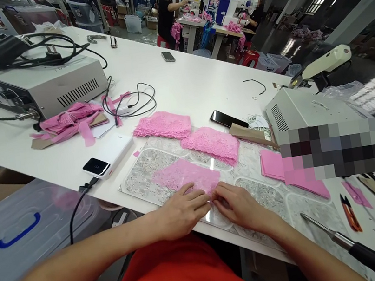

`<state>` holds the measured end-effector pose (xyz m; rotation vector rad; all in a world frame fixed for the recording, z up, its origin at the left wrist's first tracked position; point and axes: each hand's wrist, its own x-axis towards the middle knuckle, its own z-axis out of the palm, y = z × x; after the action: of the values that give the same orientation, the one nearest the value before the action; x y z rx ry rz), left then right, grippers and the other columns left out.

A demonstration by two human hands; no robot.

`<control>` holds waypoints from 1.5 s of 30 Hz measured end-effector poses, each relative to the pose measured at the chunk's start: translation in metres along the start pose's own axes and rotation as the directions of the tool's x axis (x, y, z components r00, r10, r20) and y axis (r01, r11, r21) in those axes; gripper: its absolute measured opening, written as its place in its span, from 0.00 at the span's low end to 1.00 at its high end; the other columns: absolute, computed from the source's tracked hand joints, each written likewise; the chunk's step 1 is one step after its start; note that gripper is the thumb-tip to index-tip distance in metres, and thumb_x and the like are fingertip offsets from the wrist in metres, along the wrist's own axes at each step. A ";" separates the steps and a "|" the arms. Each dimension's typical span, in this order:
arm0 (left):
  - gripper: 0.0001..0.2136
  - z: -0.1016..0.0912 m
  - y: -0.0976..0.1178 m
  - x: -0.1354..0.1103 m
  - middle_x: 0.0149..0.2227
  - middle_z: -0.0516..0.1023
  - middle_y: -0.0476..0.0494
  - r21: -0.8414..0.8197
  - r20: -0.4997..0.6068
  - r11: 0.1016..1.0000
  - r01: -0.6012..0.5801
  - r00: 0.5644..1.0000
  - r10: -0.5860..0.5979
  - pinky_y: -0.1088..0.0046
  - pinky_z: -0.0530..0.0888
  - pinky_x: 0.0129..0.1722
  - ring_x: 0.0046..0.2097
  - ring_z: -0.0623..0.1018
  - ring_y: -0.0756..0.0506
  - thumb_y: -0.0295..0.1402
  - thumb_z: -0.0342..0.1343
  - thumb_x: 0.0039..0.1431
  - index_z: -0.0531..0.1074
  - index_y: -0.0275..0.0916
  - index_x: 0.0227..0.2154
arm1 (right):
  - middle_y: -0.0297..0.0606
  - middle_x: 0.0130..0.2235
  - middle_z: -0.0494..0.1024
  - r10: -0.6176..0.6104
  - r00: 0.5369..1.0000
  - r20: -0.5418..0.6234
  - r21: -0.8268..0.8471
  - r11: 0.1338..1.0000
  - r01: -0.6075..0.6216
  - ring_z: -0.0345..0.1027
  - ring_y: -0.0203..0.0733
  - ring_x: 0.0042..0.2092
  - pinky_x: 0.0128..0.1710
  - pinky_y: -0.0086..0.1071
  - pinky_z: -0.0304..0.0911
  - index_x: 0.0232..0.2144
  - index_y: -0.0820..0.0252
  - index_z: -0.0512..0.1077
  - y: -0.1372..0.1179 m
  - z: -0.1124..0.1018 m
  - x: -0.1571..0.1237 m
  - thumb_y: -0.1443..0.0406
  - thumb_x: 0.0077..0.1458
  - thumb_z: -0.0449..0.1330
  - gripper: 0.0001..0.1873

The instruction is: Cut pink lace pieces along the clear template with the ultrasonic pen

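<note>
A single sheer pink lace piece lies on a grey marble-patterned board at the table's near edge. My left hand rests on the lace's near side, its fingers stretched out and lying flat. Beside it, my right hand pinches the lace's near right corner between thumb and fingers. The two hands' fingertips almost meet there. Just beyond are two stacks of pink lace pieces, a left stack and a right stack. Folded plain pink fabric sits farther right.
A soldering-iron-like tool and orange thread snips lie at right. A white power bank, a cabled grey box and pink strips are at left. Another grey box stands right, near a phone. Co-workers sit behind.
</note>
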<state>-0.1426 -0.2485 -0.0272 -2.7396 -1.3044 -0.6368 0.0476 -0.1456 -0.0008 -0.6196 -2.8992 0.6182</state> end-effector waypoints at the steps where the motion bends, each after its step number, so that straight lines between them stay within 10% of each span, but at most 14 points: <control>1: 0.12 0.000 0.000 0.000 0.45 0.77 0.39 -0.001 -0.001 1.000 0.000 1.000 0.000 0.57 0.62 0.59 0.49 0.72 0.43 0.24 0.48 0.63 0.71 0.33 0.47 | 0.35 0.30 0.71 0.006 1.000 -0.008 0.016 1.000 -0.006 0.63 0.34 0.30 0.29 0.29 0.59 0.29 0.58 0.66 0.000 0.000 -0.001 0.71 0.56 0.53 0.05; 28: 0.11 0.002 0.003 -0.003 0.53 0.74 0.36 0.026 -0.024 1.000 0.009 1.000 -0.008 0.55 0.63 0.57 0.48 0.73 0.42 0.26 0.50 0.62 0.74 0.36 0.44 | 0.34 0.29 0.71 -0.002 0.999 -0.042 0.111 0.994 0.006 0.64 0.33 0.29 0.28 0.28 0.60 0.30 0.57 0.67 0.005 0.005 -0.004 0.67 0.59 0.53 0.05; 45: 0.07 0.006 0.006 0.010 0.38 0.77 0.43 -0.144 -0.047 0.972 0.186 0.980 -0.194 0.65 0.64 0.52 0.42 0.74 0.46 0.29 0.50 0.64 0.73 0.36 0.40 | 0.32 0.26 0.68 0.111 0.994 0.010 0.303 0.947 -0.109 0.59 0.33 0.27 0.27 0.28 0.56 0.28 0.57 0.67 0.008 0.001 -0.004 0.65 0.59 0.52 0.09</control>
<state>-0.1304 -0.2437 -0.0279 -2.6957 -1.5787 -0.8486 0.0540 -0.1409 -0.0050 -0.7393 -2.6935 1.0473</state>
